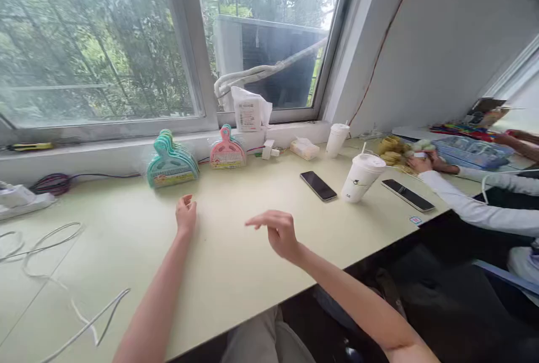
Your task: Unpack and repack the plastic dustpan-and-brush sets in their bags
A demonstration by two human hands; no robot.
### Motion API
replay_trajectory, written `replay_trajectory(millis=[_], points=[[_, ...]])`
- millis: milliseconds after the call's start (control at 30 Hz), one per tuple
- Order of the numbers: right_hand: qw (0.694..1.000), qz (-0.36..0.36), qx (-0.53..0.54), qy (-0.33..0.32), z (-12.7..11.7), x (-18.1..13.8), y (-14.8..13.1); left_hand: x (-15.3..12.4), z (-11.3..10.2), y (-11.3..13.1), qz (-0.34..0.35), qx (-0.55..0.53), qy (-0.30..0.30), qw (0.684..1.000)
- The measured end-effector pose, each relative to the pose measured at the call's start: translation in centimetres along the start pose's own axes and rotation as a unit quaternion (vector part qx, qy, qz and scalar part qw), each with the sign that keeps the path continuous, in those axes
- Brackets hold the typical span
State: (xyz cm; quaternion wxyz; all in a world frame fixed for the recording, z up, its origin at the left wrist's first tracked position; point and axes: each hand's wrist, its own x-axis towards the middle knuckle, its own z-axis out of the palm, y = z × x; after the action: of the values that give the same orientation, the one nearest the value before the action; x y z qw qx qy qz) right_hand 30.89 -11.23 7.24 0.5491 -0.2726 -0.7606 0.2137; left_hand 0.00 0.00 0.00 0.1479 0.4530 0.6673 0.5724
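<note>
The left hand (186, 215) is held half-curled near green dustpans (172, 163); the right hand (281, 234) is bent, loosely outstretched, seemingly above the table (225, 278).

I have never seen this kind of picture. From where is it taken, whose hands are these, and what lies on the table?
There is no machine: a person wears the camera on the head, looking forward and down. The bare left hand is near packaged green dustpans; the bare right hand is over the table. Neither appears to hold anything. Also there are pink dustpans, two phones and two lidded white cups with straws. The white sleeves at right belong to another person.
</note>
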Motion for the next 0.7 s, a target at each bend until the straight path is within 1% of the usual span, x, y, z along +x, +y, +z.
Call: replay_trajectory(millis=[67,133,200,300,367,433,500,600,700], points=[[0.996,0.093,-0.012,0.005,0.7,1.6,4.0,-0.2,-0.1,0.5,-0.011,-0.007,-0.019,1.000],[0.978,0.203,-0.040,0.029,1.6,3.4,8.2,-0.4,-0.1,0.8,-0.016,-0.014,-0.034,0.999],[0.957,0.275,-0.087,0.035,2.4,5.5,12.7,-0.5,-0.1,1.1,-0.020,-0.019,-0.047,0.999],[0.932,0.330,-0.129,0.070,3.6,9.2,18.6,-0.7,-0.1,1.4,-0.021,-0.028,-0.056,0.998],[0.928,0.327,-0.154,0.091,4.5,11.9,21.5,-0.9,-0.2,1.6,-0.024,-0.032,-0.061,0.997],[0.926,0.319,-0.172,0.103,5.5,14.5,23.7,-1.0,-0.4,1.8,-0.030,-0.034,-0.065,0.997],[0.924,0.321,-0.180,0.107,6.5,16.8,25.2,-1.1,-0.5,2.0,-0.038,-0.036,-0.069,0.996],[0.921,0.342,-0.169,0.082,7.9,19.7,26.6,-1.2,-0.6,2.1,-0.045,-0.040,-0.076,0.995],[0.906,0.368,-0.198,0.070,8.8,21.4,27.2,-1.2,-0.7,2.0,-0.046,-0.037,-0.079,0.995]])
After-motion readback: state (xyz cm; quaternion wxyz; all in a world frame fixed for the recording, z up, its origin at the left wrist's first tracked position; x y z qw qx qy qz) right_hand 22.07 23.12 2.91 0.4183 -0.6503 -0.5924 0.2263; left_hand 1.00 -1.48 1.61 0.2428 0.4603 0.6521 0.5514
